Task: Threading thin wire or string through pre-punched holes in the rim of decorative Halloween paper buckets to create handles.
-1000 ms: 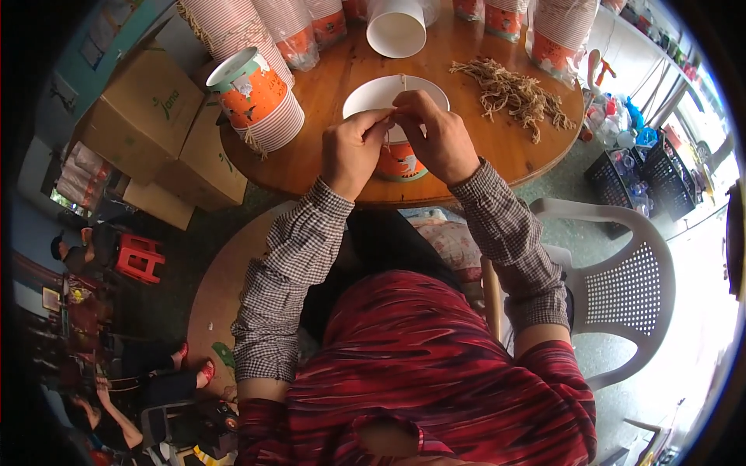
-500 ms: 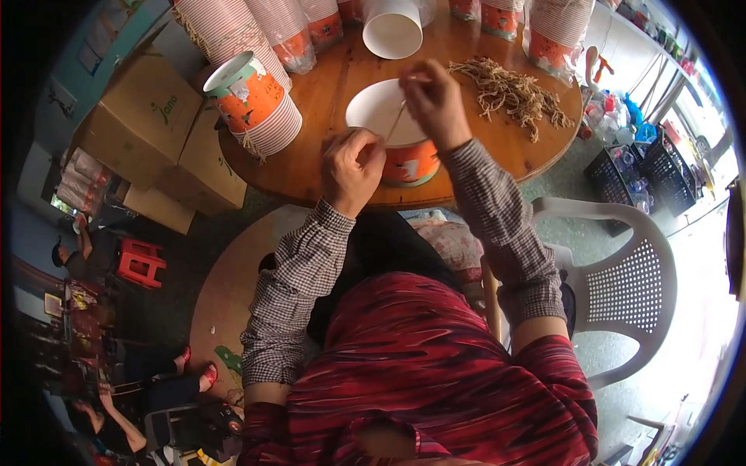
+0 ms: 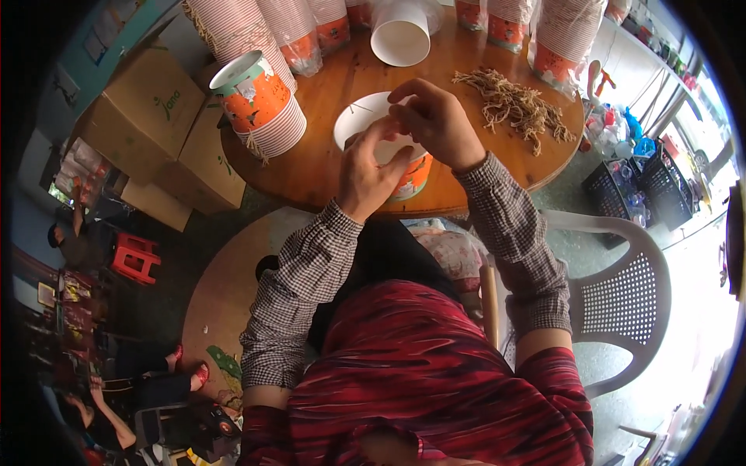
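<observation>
Checked sleeves lead to the left hand (image 3: 365,175) pinching the near rim of a paper cup (image 3: 388,151) on the round wooden bench (image 3: 326,167), the right hand (image 3: 439,124) pinching something small above it, straw pile (image 3: 517,105) beyond.

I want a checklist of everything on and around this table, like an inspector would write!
Surface: round brown wooden table, mostly bare wood near the front edge.
Job's things: orange-and-white paper cup open end up, under both hands; heap of tan string pieces to its right.
Clutter: stack of orange-and-white paper cups at left; white paper cup on its side at the back; wrapped cup stacks along the far edge.
Hands: left hand rests on the cup's rim; right hand above the cup, fingers pinched; what they pinch is too small to tell.
Cables: nothing seen.
Surroundings: brown cardboard boxes left; white plastic chair right; black crates beyond.
</observation>
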Demonstrator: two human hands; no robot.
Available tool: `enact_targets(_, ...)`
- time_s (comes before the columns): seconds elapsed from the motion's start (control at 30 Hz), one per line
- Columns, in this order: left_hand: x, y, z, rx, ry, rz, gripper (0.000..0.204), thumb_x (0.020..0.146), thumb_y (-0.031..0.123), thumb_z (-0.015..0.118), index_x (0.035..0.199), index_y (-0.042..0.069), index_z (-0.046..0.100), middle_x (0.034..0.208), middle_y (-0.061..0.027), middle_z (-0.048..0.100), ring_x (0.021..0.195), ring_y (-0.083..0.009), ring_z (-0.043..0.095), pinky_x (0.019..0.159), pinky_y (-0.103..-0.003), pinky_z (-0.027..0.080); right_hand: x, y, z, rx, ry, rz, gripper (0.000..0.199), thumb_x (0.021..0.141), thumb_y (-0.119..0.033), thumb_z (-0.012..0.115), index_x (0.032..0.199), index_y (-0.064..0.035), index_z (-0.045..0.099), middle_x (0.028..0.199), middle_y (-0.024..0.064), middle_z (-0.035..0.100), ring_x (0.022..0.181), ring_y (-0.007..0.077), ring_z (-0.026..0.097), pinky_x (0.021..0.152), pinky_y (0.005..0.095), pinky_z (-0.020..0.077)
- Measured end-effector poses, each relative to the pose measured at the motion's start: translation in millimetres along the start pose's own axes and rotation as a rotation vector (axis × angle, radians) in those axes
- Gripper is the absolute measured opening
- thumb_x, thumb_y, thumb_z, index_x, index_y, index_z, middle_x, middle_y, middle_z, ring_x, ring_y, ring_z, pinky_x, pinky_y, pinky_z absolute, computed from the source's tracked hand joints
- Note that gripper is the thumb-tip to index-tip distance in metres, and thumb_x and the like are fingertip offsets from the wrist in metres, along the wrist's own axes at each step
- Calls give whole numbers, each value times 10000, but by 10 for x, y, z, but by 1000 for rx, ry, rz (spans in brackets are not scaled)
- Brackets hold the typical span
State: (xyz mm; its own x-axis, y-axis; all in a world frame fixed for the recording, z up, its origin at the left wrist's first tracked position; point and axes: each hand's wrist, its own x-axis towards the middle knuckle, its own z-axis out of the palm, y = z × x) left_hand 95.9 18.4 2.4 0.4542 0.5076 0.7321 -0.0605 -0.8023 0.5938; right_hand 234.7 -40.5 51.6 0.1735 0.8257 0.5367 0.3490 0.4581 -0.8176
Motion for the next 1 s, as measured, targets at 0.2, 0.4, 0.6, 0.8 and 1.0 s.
enact_targets(0.2, -23, 22, -7, -155, -126, -87, 331, 780, 30, 636, 1084, 19, 506, 856, -88, 639, 800, -203, 641, 796, -320, 468, 87, -81, -157, -436, -119, -285, 147, 848, -107, 609, 977, -42, 579, 668, 77, 594, 565, 104, 560, 519, 253, 457)
enact_targets(0.4, -46, 90, -36, -295, -80, -162, 335, 824, 38, 631, 1123, 1, 485, 924, -71, 631, 862, -157, 629, 806, -284, 480, 83, -70, -135, -202, -143, -139, 107, 871, -83, 588, 963, -29, 586, 689, 33, 596, 605, 76, 563, 547, 237, 466)
enact_targets(0.6, -27, 108, -13, -449, 51, -200, 377, 840, -6, 596, 1194, 15, 468, 1026, -61, 592, 916, -117, 570, 863, -267, 448, 41, -69, -110, -182, -163, -163, 153, 809, -55, 598, 960, -33, 596, 767, 107, 647, 692, 192, 644, 625, 300, 509)
enact_targets(0.8, 50, 218, -179, -339, -13, -126, 383, 809, -6, 573, 1184, -9, 495, 1075, -91, 587, 851, -116, 583, 762, -263, 474, -39, -246, -187, -323, -258, -310, 178, 813, -52, 590, 989, -26, 581, 823, 124, 659, 753, 246, 663, 661, 324, 524)
enact_targets(1.0, 110, 283, -167, -282, -120, -273, 247, 866, 49, 606, 1088, -41, 544, 885, -66, 641, 687, -99, 593, 652, -233, 487, -61, -204, -183, -428, -232, -397, 191, 843, -29, 571, 1032, -39, 543, 870, 117, 662, 806, 236, 673, 654, 310, 534)
